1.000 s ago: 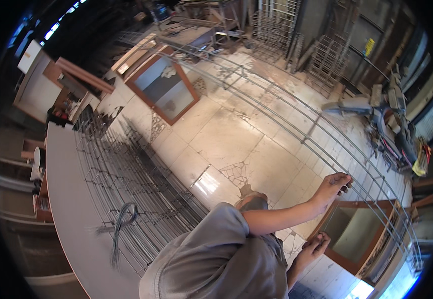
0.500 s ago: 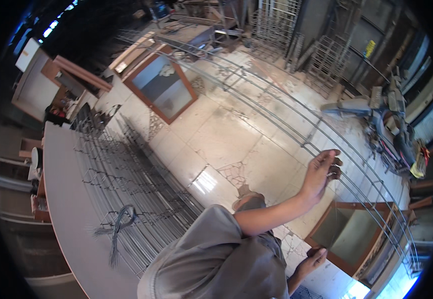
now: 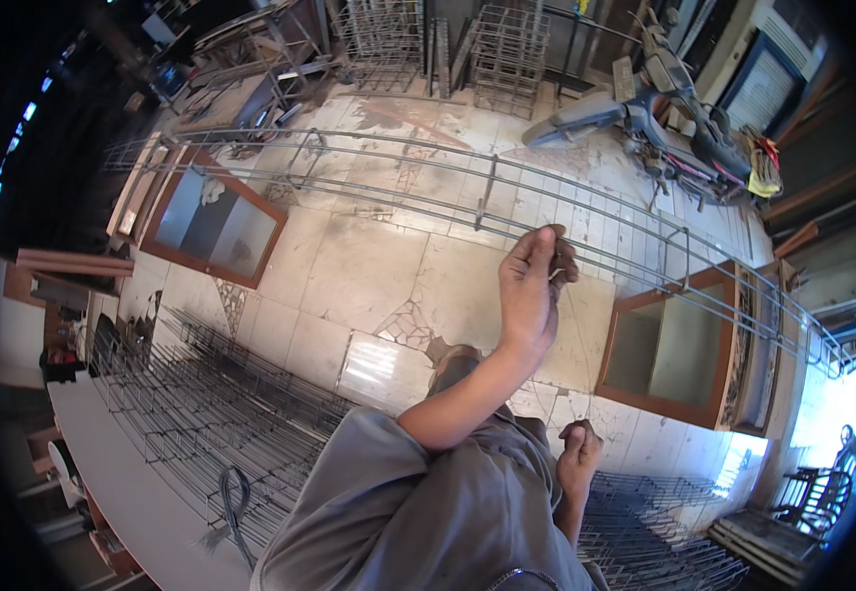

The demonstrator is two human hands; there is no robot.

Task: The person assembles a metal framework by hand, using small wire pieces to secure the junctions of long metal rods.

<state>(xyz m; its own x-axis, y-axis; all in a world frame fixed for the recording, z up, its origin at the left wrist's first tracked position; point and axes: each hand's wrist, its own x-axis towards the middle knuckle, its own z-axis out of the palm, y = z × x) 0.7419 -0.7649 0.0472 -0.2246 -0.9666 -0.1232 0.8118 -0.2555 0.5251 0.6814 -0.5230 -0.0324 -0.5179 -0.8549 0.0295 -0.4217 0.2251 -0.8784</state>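
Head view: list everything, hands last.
Long metal rod frame: one, grey, across middle
Wood-framed glass panels: two, brown, left and right
Metal rod piles: two, dark, lower left, lower right
Looped wire bundle: one, grey, lower left
Flat tabletop: one, grey, lower left
Motorbike: one, dark, upper right
Metal grid racks: several, brownish, upper centre
Tiled floor: one, pale, centre
Clothing: count unclear, grey, bottom centre
Left hand: one, bare, by frame
Right hand: one, bare, below centre

A long steel rebar cage (image 3: 488, 187) rested across two glass-paned wooden cabinets (image 3: 219, 219) (image 3: 666, 345), left and right, on a cracked tile floor (image 3: 349, 258) where a motorcycle (image 3: 659, 113) also stood. Stacked cages (image 3: 221, 414) and a looped wire bundle (image 3: 235, 512) overlapped a gray surface (image 3: 123, 483).
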